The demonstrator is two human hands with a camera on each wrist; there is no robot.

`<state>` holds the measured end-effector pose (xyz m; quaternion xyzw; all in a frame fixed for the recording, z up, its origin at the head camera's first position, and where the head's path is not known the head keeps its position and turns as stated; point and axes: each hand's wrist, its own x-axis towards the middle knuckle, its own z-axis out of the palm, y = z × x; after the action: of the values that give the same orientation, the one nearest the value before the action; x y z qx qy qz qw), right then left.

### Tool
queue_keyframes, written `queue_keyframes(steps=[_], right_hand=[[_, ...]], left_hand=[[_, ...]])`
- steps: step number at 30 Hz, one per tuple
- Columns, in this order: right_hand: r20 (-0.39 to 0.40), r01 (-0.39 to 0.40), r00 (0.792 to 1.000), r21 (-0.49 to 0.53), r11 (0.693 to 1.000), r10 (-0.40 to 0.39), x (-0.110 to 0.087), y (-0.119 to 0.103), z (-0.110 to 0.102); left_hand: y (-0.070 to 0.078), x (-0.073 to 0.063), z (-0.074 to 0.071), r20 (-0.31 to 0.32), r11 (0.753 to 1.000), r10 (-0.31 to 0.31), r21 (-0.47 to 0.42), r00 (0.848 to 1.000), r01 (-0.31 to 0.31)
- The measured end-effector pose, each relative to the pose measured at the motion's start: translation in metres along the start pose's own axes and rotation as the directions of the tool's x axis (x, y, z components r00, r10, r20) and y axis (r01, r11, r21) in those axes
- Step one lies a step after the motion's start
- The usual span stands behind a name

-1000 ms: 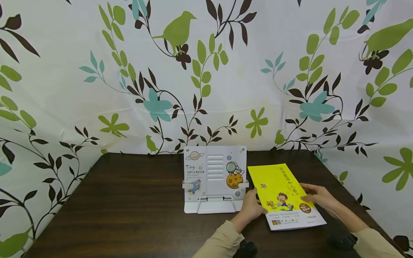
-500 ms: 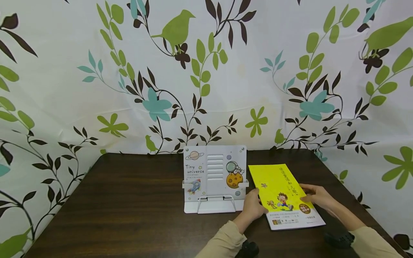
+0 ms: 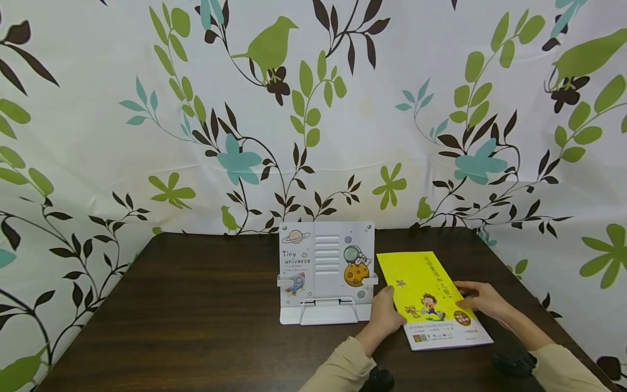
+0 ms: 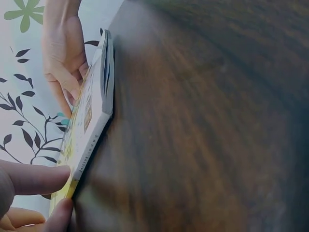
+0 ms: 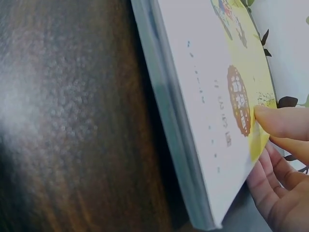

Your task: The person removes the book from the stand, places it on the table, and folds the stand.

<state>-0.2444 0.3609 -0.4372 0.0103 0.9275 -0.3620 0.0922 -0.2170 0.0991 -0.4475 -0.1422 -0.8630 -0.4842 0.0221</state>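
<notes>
A book (image 3: 431,305) with a yellow cover and a white lower band lies at a slant at the table's right. My left hand (image 3: 385,313) grips its left edge, the spine, with the thumb on the cover side and a finger lower down, as the left wrist view shows. On the opposite edge my right hand (image 3: 485,300) pinches the book, its thumb (image 5: 280,121) on the cover and the other fingers at and below the edge. A dark shadow runs under the book; whether it touches the table everywhere I cannot tell.
Left of the book stands a white "Tiny universe" book stand (image 3: 326,310) with side clips and a wire front support. The dark wooden table (image 3: 206,316) reaches back to a patterned cloth (image 3: 362,130). My left hand is close to the stand's right side.
Both hands keep their hold on the book. It has shifted only very slightly, and the stand stays in place.
</notes>
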Motion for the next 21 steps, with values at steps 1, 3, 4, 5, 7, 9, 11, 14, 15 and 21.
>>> queue_keyframes(steps=[1, 3, 4, 5, 7, 9, 11, 14, 15, 21], right_hand=[[0.0, 0.0, 1.0, 0.0, 1.0, 0.0, 0.0, 0.0, 0.0], [-0.003, -0.004, 1.0, -0.007, 1.0, 0.004, 0.001, 0.0, 0.0], [-0.004, -0.002, 1.0, -0.01, 1.0, 0.002, 0.001, 0.0, 0.0], [-0.005, 0.001, 1.0, -0.012, 1.0, -0.001, 0.001, 0.0, -0.001], [-0.014, -0.001, 1.0, -0.021, 1.0, 0.001, 0.001, -0.001, -0.002], [-0.028, -0.004, 1.0, -0.029, 1.0, 0.003, 0.002, -0.003, -0.003], [-0.037, -0.001, 0.999, -0.029, 1.0, 0.0, 0.002, -0.006, -0.004], [-0.055, 0.018, 0.998, -0.022, 1.0, -0.019, 0.002, -0.014, -0.005], [-0.057, 0.032, 0.998, -0.016, 0.999, -0.033, 0.002, -0.017, -0.005], [-0.073, 0.112, 0.992, 0.051, 0.992, -0.108, 0.003, -0.036, -0.001]], left_hand=[[0.0, 0.0, 0.0, -0.002, 1.0, 0.004, -0.006, 1.0, -0.005], [-0.001, 0.0, -0.001, -0.002, 1.0, 0.009, -0.002, 1.0, -0.009], [0.0, 0.0, -0.001, 0.003, 1.0, 0.004, -0.001, 1.0, -0.004], [0.0, 0.001, -0.001, 0.007, 1.0, 0.001, 0.01, 1.0, -0.001], [0.001, 0.001, -0.002, 0.019, 0.999, -0.007, 0.04, 1.0, 0.007], [0.003, 0.001, -0.002, 0.041, 0.999, -0.014, 0.053, 0.999, 0.012], [0.006, 0.0, -0.002, 0.065, 0.998, -0.02, 0.061, 0.998, 0.016], [0.011, -0.003, -0.004, 0.101, 0.999, -0.024, 0.032, 0.995, 0.021], [0.013, -0.004, -0.004, 0.109, 1.0, -0.021, 0.016, 0.994, 0.02], [0.026, -0.009, -0.015, 0.131, 0.996, 0.061, -0.074, 0.99, -0.052]])
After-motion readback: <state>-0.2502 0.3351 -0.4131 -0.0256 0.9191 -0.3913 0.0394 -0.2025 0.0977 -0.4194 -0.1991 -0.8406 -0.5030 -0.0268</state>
